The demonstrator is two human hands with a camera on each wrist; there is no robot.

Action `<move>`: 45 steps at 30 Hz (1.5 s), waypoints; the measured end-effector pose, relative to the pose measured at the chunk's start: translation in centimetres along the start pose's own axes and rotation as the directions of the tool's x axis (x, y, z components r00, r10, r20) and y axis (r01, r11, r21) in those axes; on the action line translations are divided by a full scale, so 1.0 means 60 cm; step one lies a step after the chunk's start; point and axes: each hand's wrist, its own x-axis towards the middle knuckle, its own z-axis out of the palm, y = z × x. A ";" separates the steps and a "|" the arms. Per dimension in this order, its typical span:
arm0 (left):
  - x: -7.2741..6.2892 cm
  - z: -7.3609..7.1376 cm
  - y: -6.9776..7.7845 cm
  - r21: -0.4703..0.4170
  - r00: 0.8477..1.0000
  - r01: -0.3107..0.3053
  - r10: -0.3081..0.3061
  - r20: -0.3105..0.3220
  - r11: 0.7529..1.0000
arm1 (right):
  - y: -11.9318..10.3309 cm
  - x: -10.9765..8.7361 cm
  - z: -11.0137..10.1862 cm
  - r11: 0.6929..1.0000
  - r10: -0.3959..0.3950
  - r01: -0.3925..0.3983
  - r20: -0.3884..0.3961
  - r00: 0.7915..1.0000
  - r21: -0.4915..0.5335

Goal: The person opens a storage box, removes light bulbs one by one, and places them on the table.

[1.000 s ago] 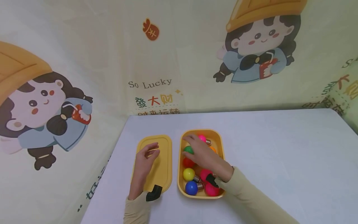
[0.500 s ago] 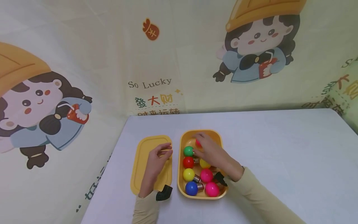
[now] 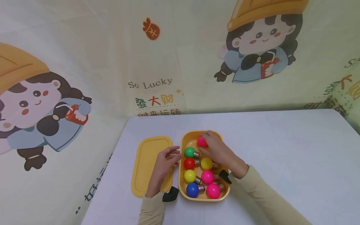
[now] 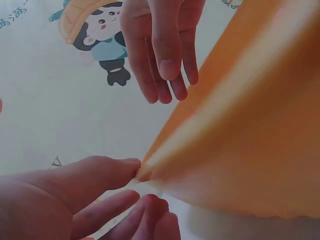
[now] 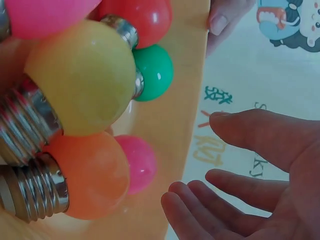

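Observation:
My left hand (image 3: 166,162) is at the left rim of a yellow box (image 3: 180,182), its fingers loosely bent and holding nothing. In the left wrist view, the thumb of that hand (image 4: 75,195) lies close to the box's corner; contact is hard to tell. Above the far right part of the box hovers my right hand (image 3: 220,151), fingers spread and holding nothing. A pink bulb (image 3: 201,142) shows beside its fingertips. An orange bulb (image 5: 92,175) appears in the right wrist view, mostly hidden by the hand from the head.
The box holds several colored light bulbs, including green (image 3: 189,152), red (image 3: 189,163), yellow (image 3: 206,163) and blue (image 3: 192,190) ones. A flat yellow lid (image 3: 147,168) lies left of it on the white table (image 3: 275,156). A printed curtain (image 3: 197,56) hangs behind.
My left hand has moved right, from over the lid to the box's left rim. My right hand has shifted right, uncovering the green, red and yellow bulbs.

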 end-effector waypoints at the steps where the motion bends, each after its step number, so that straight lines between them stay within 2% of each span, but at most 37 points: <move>1: 0.001 0.001 -0.002 -0.005 1.000 0.004 -0.004 0.002 1.000 | 0.002 0.001 0.001 1.000 -0.003 0.003 -0.002 1.000 -0.009; 10: -0.004 -0.001 0.001 -0.045 0.999 0.032 -0.032 0.017 0.998 | 0.008 0.013 0.004 0.999 0.034 -0.034 0.022 0.999 -0.035; 12: 0.000 -0.002 -0.008 -0.057 0.999 0.029 -0.028 0.019 0.998 | 0.009 0.015 0.004 0.999 0.043 -0.042 0.033 0.999 -0.030; 15: -0.001 -0.003 -0.006 -0.070 0.999 0.037 -0.035 0.029 0.997 | 0.013 0.017 0.003 0.999 0.034 -0.032 0.045 0.998 -0.035; 22: -0.019 -0.006 0.037 -0.062 0.997 0.053 -0.050 0.058 0.997 | 0.021 0.026 0.005 0.996 0.018 -0.012 0.066 0.998 -0.089; 24: -0.021 -0.006 0.042 -0.057 0.997 0.052 -0.048 0.063 0.997 | 0.022 0.030 0.006 0.994 0.027 -0.019 0.074 0.997 -0.111; 33: 0.003 -0.004 -0.006 -0.097 0.998 0.036 -0.030 0.062 0.995 | 0.020 0.043 0.012 0.985 0.107 -0.089 0.116 0.987 -0.149; 39: 0.003 -0.004 -0.007 -0.104 0.998 0.023 -0.016 0.065 0.994 | 0.024 0.050 0.014 0.981 0.106 -0.082 0.134 0.985 -0.173; 45: 0.002 -0.004 -0.003 -0.114 0.997 0.034 -0.026 0.068 0.993 | 0.030 0.054 0.016 0.990 0.054 -0.037 0.127 0.990 -0.136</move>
